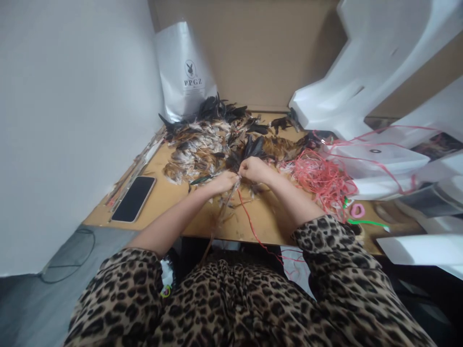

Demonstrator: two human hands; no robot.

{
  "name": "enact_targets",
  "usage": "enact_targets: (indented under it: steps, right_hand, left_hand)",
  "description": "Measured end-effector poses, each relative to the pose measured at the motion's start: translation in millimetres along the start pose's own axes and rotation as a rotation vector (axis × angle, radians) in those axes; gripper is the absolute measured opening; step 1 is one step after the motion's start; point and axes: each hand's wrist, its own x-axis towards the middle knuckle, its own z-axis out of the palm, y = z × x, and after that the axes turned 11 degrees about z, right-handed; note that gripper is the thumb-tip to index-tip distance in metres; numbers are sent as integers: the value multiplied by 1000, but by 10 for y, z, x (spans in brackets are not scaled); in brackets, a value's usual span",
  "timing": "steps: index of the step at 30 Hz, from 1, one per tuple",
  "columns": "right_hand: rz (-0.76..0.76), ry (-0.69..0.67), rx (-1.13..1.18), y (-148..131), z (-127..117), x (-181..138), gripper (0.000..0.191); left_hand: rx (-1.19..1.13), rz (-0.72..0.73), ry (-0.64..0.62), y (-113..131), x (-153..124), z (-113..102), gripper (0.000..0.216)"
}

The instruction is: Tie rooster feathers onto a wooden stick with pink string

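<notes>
My left hand (224, 181) and my right hand (255, 169) meet over the middle of the wooden table (170, 195), both with fingers curled. Between them they pinch a small bunch of dark feathers (253, 148) that fans up behind my right hand. A red string (249, 222) runs from the hands down over the table's front edge. A large heap of black, brown and white feathers (202, 142) lies just behind my hands.
A tangle of red string (320, 178) lies right of my hands. A black phone (134, 198) rests at the table's left. A white bag (184, 72) leans against the back cardboard. White moulded pieces (376, 72) crowd the right side, with a pink ring (358, 210) near them.
</notes>
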Motion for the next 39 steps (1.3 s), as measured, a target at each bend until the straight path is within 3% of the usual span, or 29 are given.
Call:
enact_targets:
  steps: [5, 8, 12, 15, 21, 31, 34, 39]
  right_hand:
    - [-29, -25, 220, 129, 101, 73, 17]
    - [-27, -55, 292, 188, 137, 90, 18]
    - [33, -52, 254, 162, 143, 66, 17]
    - [94, -28, 191, 103, 137, 34, 19]
    - [164, 65, 152, 110, 186, 30, 20]
    - [350, -72, 685, 231, 323, 39, 22]
    - [362, -34, 699, 220, 353, 32, 20]
    - [352, -37, 547, 236, 366, 34, 18]
  left_hand:
    - [133, 151, -221, 66, 23, -276, 22]
    - [414, 241, -331, 143, 79, -375, 20]
    - [874, 342, -384, 211, 165, -364, 21]
    - [1074, 330, -359, 224, 197, -311, 25]
    - [1214, 363, -243, 213, 156, -272, 28]
    - [1192, 535, -137, 16, 164, -250, 29]
    - [1221, 551, -139, -13, 247, -278, 27]
    - [1132, 428, -61, 128, 368, -477, 25]
